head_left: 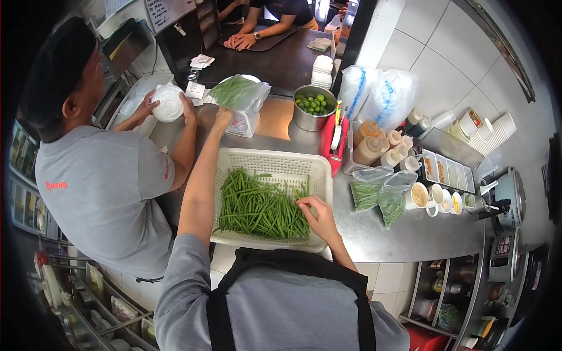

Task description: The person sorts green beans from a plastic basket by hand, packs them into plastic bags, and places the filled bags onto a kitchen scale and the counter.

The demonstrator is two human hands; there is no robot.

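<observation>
A white perforated basket (pixel 225 158) stands in front of me with a heap of green beans (pixel 257 205) in it. My right hand (pixel 319 217) is at the heap's right side, its fingers pinched together on some green beans. My left hand (pixel 223 119) reaches forward past the basket. It grips the lower edge of a clear plastic bag (pixel 252 96) with green beans inside. That bag rests on top of a white weighing scale (pixel 241 124), partly covering it.
At left, a co-worker (pixel 105 181) holds a white round container (pixel 168 104). A metal pot of limes (pixel 314 105) and a red tape dispenser (pixel 335 140) stand behind the basket. Rightward are sauce bottles (pixel 369 149), bagged green beans (pixel 391 199) and cups (pixel 418 195). Another person's hands (pixel 240 41) rest beyond the counter.
</observation>
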